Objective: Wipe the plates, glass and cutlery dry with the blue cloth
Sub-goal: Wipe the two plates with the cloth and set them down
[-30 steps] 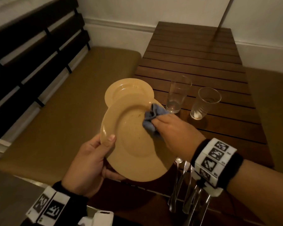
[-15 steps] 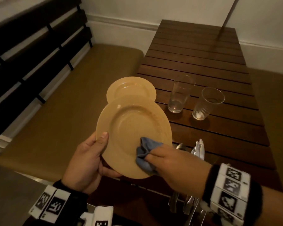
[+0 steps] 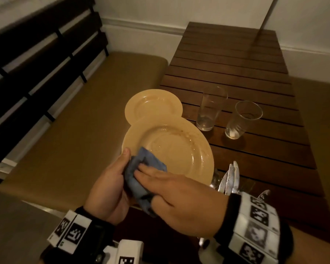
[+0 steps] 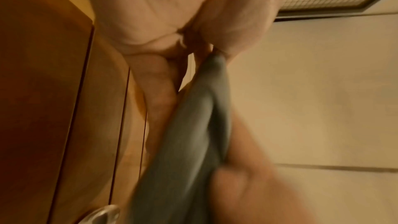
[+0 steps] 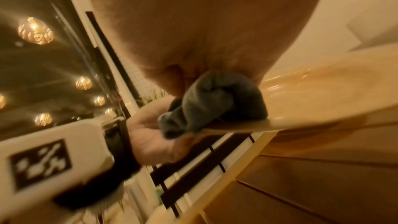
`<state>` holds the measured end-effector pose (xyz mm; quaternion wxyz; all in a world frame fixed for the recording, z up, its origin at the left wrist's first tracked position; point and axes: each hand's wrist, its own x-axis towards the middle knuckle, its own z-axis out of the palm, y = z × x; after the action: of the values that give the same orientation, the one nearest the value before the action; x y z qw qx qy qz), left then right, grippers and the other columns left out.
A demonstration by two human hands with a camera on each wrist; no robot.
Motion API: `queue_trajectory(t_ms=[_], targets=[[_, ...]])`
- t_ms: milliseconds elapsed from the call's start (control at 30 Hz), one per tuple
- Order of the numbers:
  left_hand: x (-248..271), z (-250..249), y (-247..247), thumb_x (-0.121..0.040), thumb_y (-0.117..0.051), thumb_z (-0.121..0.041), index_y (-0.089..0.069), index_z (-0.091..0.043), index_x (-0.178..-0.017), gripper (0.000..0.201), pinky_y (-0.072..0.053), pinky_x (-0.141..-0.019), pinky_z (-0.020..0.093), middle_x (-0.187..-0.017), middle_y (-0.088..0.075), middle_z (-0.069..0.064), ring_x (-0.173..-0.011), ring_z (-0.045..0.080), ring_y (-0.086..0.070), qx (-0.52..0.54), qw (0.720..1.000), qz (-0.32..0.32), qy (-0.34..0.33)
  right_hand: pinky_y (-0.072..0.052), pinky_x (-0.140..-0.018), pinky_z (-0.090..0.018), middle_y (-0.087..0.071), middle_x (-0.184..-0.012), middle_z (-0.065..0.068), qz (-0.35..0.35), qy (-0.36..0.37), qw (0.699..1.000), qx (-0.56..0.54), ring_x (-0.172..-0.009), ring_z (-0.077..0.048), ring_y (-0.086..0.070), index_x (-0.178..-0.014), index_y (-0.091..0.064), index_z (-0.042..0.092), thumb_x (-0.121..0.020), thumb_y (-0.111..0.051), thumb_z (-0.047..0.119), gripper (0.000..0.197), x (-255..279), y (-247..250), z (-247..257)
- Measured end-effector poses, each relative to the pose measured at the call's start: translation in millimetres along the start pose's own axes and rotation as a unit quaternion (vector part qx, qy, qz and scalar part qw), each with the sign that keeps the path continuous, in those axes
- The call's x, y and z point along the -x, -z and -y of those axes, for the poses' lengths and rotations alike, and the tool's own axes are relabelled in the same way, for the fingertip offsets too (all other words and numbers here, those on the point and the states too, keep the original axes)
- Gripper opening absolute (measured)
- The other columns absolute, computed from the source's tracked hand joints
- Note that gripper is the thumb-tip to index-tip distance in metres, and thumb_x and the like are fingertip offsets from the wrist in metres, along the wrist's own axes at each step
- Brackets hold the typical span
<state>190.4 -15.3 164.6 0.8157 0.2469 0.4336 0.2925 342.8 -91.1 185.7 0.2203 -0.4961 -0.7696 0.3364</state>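
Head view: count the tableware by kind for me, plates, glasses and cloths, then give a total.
Plates: 2, near and far
Glasses: 2, left and right
Cloth: 1
Total: 5, leaving out the cutlery, which is partly hidden and can't be counted.

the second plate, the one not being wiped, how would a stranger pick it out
Start at the dark slatted table. At its near left edge, left of two glasses, sits the plate. It is smaller than the held plate, with no cloth on it.
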Motion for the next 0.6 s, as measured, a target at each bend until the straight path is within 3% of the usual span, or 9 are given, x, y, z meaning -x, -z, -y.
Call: queue_trajectory(t_ms=[67,100,167,233,267,367,433,600], targets=[[3,-6,7,-0.095,-0.043,-0.053,-0.066,-0.015,-0.123,0.053,-0.063,-0.062,0.043,-0.117,-0.073,0.018,-0.095,0.032,-0.073,-0.013,1.0,0.004,-0.002,-0.022,-0.117,-0.021,-0.039,-0.154,-0.004,0.011,0.033,0.997,0.072,-0.14,-0.014,-0.034,-0.147,-0.04,0.013,-0.095,-0.046,0.015,0.052,16,5,-11],[4,-9,10,-0.095,-0.044,-0.053,-0.066,-0.021,-0.122,0.048,-0.061,-0.054,0.045,-0.115,-0.074,0.016,-0.09,0.034,-0.073,-0.033,0.999,-0.004,-0.014,-0.036,-0.109,-0.026,-0.049,-0.145,-0.003,0.018,0.028,0.993,0.117,-0.129,-0.017,-0.047,-0.142,-0.048,0.016,-0.096,-0.046,0.02,0.047,23,7,-18],[7,-12,10,-0.093,-0.046,-0.053,-0.065,-0.03,-0.122,0.042,-0.058,-0.054,0.055,-0.117,-0.073,0.015,-0.095,0.042,-0.07,-0.073,0.997,0.004,-0.032,-0.049,-0.092,-0.031,-0.059,-0.123,-0.003,0.027,-0.007,0.988,0.153,-0.107,-0.016,-0.056,-0.131,-0.059,0.02,-0.096,-0.043,0.03,0.039,28,14,-29],[10,-9,5,-0.09,-0.048,-0.054,-0.066,-0.032,-0.121,0.042,-0.054,-0.057,0.06,-0.116,-0.073,0.015,-0.098,0.046,-0.068,-0.114,0.992,0.031,-0.037,-0.041,-0.093,-0.02,-0.063,-0.114,-0.008,0.04,-0.01,0.991,0.13,-0.103,-0.015,-0.054,-0.122,-0.067,0.015,-0.096,-0.05,0.026,0.032,22,19,-31],[12,-8,2,-0.088,-0.049,-0.053,-0.068,-0.032,-0.119,0.041,-0.056,-0.054,0.057,-0.114,-0.073,0.017,-0.094,0.046,-0.068,-0.134,0.989,0.048,-0.037,-0.038,-0.094,-0.021,-0.063,-0.116,-0.009,0.04,-0.012,0.991,0.125,-0.106,-0.016,-0.053,-0.121,-0.068,0.014,-0.097,-0.053,0.023,0.029,17,22,-30],[15,-2,-3,-0.089,-0.049,-0.049,-0.072,-0.03,-0.113,0.038,-0.06,-0.047,0.043,-0.104,-0.073,0.024,-0.074,0.036,-0.069,-0.16,0.983,0.08,-0.036,-0.039,-0.1,-0.033,-0.06,-0.124,-0.005,-0.003,-0.066,0.991,0.114,-0.114,-0.018,-0.052,-0.123,-0.064,0.016,-0.096,-0.056,0.02,0.028,-1,28,-19],[16,4,-3,-0.09,-0.052,-0.043,-0.073,-0.026,-0.113,0.035,-0.058,-0.045,0.04,-0.098,-0.074,0.021,-0.065,0.027,-0.07,-0.16,0.983,0.08,-0.035,-0.038,-0.102,-0.036,-0.058,-0.127,-0.005,-0.046,-0.103,0.986,0.119,-0.118,-0.02,-0.05,-0.123,-0.061,0.015,-0.096,-0.056,0.021,0.028,-13,31,-15],[21,9,-1,-0.093,-0.053,-0.025,-0.074,-0.017,-0.108,0.027,-0.058,-0.04,0.04,-0.091,-0.076,0.016,-0.063,0.027,-0.072,-0.138,0.987,0.064,-0.053,-0.041,-0.083,-0.032,-0.049,-0.119,-0.003,-0.125,-0.201,0.946,0.22,-0.109,-0.023,-0.05,-0.122,-0.052,0.017,-0.094,-0.056,0.025,0.029,-32,53,-36]])
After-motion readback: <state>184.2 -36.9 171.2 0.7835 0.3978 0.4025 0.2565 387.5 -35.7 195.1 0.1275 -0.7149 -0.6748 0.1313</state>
